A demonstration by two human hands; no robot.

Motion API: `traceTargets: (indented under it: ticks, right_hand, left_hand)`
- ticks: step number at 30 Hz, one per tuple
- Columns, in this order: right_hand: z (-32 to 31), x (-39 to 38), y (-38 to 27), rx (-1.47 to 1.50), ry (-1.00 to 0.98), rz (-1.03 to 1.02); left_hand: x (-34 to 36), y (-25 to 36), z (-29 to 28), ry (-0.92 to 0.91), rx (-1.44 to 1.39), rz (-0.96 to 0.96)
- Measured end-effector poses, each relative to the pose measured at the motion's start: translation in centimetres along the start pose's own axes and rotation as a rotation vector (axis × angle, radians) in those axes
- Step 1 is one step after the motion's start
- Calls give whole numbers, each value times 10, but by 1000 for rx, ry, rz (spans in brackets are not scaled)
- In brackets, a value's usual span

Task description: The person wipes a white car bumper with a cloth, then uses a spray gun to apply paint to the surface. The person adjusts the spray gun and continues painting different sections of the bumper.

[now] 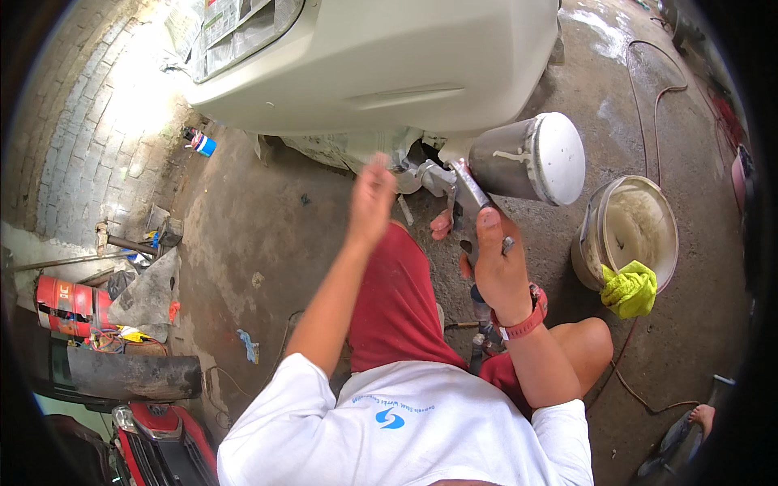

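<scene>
My right hand (496,263) is closed round the handle of a silver spray gun (438,180), its thumb up at the back. A large metal cup with a white lid (559,158) sits on the gun, tilted to the right and streaked with pale paint. Just left of the gun, my left hand (373,201) is raised and holds nothing that I can see. Its fingers are smeared by motion. Both hands are near the lower edge of a cream-coloured car bumper (365,73). Behind the gun, part of the bumper's underside is hidden.
A pale bucket (582,251) with a yellow-green cloth (630,289) over its rim stands at right. A hose (658,121) loops over the floor. Left are a blue can (203,145), a hammer (130,243), a red container (65,296) and a red motorcycle (166,441). A bare foot (703,417) shows lower right.
</scene>
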State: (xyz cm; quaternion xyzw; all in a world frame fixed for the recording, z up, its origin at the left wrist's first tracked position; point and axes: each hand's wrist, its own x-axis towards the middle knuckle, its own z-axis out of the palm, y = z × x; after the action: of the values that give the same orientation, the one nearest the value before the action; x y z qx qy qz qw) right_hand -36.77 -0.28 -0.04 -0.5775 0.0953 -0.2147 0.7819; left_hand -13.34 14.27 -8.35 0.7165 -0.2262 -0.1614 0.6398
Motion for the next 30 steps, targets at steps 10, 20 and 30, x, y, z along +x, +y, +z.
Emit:
traceTargets:
  ticks: [10,20,30]
  right_hand:
    - [5,-6,-1,-52,-17,-99]
    - [-11,-15,-15,-72,86,-39]
    - [-32,-22,-31,22,207,-128]
  left_hand:
    - [160,49,-37,483,205,81]
    - [107,34,149,-282,676,816]
    - [165,85,73,583,277,356]
